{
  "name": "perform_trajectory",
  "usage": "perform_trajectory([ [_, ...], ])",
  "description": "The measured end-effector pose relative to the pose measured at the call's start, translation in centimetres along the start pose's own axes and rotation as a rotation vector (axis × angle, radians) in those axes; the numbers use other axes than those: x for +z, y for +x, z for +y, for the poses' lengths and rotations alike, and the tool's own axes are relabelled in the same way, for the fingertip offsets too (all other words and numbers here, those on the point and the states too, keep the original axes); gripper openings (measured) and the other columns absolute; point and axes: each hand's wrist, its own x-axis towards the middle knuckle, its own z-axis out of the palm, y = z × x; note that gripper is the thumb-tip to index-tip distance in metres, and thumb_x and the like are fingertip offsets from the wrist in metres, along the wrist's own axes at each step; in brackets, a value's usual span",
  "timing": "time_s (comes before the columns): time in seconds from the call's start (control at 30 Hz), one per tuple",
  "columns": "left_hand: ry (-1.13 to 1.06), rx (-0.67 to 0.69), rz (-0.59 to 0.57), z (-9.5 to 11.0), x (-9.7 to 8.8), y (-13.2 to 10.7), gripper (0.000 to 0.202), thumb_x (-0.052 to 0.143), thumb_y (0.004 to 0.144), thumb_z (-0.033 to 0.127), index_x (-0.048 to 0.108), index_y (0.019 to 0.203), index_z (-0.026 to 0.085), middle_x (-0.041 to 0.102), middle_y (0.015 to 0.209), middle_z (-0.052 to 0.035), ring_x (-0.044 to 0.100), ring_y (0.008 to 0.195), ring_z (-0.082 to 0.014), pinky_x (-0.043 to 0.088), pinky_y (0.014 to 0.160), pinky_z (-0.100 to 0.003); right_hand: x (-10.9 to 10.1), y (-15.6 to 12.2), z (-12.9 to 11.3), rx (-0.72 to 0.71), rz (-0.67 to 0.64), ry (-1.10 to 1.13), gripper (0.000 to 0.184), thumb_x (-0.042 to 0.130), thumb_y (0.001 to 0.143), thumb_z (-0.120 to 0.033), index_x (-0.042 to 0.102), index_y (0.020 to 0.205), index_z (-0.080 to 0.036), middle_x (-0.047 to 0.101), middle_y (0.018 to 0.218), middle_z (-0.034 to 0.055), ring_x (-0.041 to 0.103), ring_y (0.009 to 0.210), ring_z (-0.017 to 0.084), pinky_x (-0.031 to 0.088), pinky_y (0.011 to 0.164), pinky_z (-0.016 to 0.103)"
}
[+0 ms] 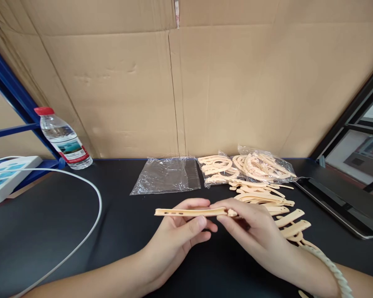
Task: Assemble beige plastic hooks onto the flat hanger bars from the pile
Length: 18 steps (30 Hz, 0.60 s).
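Note:
A slim beige plastic hanger piece (189,212) is held level above the black table, its slotted edge facing me. My left hand (182,234) grips it from below near the middle, thumb in front and fingers behind. At its right end, my right hand (251,227) pinches it close to a small knob-like part (231,212). Behind and beside my right hand lie several loose beige hanger pieces (294,217), partly hidden by that hand and wrist.
A clear plastic bag (168,176) lies flat at the back. Two bags of hanger pieces (261,165) sit to its right. At left are a water bottle (66,140), a power strip (9,176) and a white cable (95,194). A black-framed panel (338,207) stands right.

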Motion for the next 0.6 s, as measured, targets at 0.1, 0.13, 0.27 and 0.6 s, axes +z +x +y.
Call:
perform_trajectory([
  [0.1,0.157,0.058,0.008,-0.2,-0.3,0.2,0.016,0.069,0.083,0.027,0.060,0.091,0.017,0.068,0.086,-0.0024,0.065,0.081,-0.0110,0.053,0.077,-0.021,-0.3,0.0,-0.2,-0.008,-0.093,-0.122,0.017,0.043,0.096,-0.023,0.056,0.106,-0.024,0.064,0.084,-0.0013,0.059,0.071,0.011,0.042,0.064,0.023],
  [0.13,0.207,0.087,0.025,-0.2,-0.4,0.3,0.015,0.069,0.083,0.028,0.060,0.089,0.017,0.068,0.085,-0.0023,0.065,0.081,-0.0114,0.053,0.077,-0.022,-0.5,0.0,-0.4,0.016,-0.117,-0.168,0.019,0.042,0.096,-0.023,0.053,0.113,-0.025,0.063,0.082,-0.0016,0.058,0.068,0.011,0.041,0.063,0.024],
  [0.27,0.359,0.216,0.103,0.3,-0.7,0.4,0.016,0.069,0.082,0.028,0.058,0.084,0.016,0.066,0.080,-0.0007,0.064,0.078,-0.0119,0.053,0.073,-0.022,-2.0,0.1,-1.3,0.118,-0.256,-0.260,0.026,0.036,0.098,-0.029,0.039,0.124,-0.025,0.058,0.076,-0.0022,0.053,0.064,0.013,0.040,0.061,0.026],
  [0.6,0.410,0.211,0.095,-0.1,-0.6,0.3,0.021,0.069,0.079,0.033,0.055,0.078,0.017,0.063,0.074,0.0003,0.062,0.072,-0.0120,0.052,0.070,-0.024,-1.6,0.1,-0.4,0.096,-0.386,-0.180,0.024,0.030,0.101,-0.028,0.045,0.119,-0.030,0.060,0.077,-0.0044,0.055,0.069,0.011,0.039,0.065,0.023],
])
